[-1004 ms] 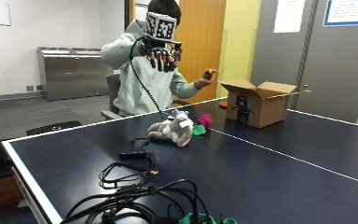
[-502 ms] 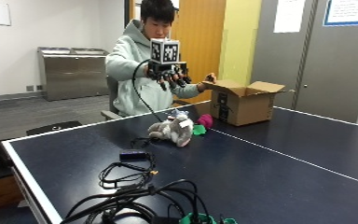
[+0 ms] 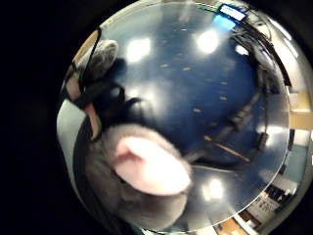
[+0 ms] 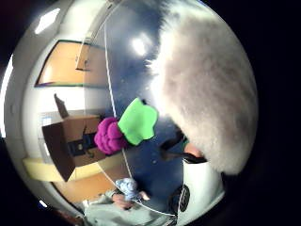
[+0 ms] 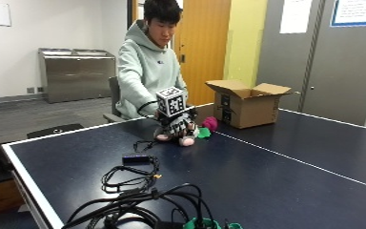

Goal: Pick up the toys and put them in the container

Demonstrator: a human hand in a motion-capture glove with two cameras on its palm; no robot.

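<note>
Since a second ago we log one change: the gloved right hand [image 5: 178,125] has come down from head height to the grey plush toy [image 5: 177,136] on the tabletop [image 5: 246,181], and the cardboard box [image 5: 249,102] has been brought nearer the toys.

Item 1, right hand: lowered over the plush toy, fingers pointing down onto it. In the outside view we cannot tell whether the fingers are curled round the fur or only resting on it.

Item 2, grey plush toy: on the blue tabletop in front of the seated person, under the hand. Pink feet show at its base. In the little-finger-side palm view grey fur and a pink ear [image 3: 151,164] fill much of the field, so the toy is close to the palm. In the thumb-side palm view pale fur [image 4: 207,94] fills one side.

Item 3, green toy [image 5: 203,132]: on the tabletop just beside the plush toy, on the box side.

Item 4, magenta toy [image 5: 209,123]: touching the green toy, between it and the box.

Item 5, cardboard box: upright on the tabletop, flaps open, near the magenta toy.

Item 6, bare left hand [image 4: 123,200]: near the table edge in the thumb-side palm view, with a pale blue object [image 4: 127,187] at it.

Item 7, black cables [image 5: 138,191]: coiled on the near tabletop, apart from the toys.
</note>
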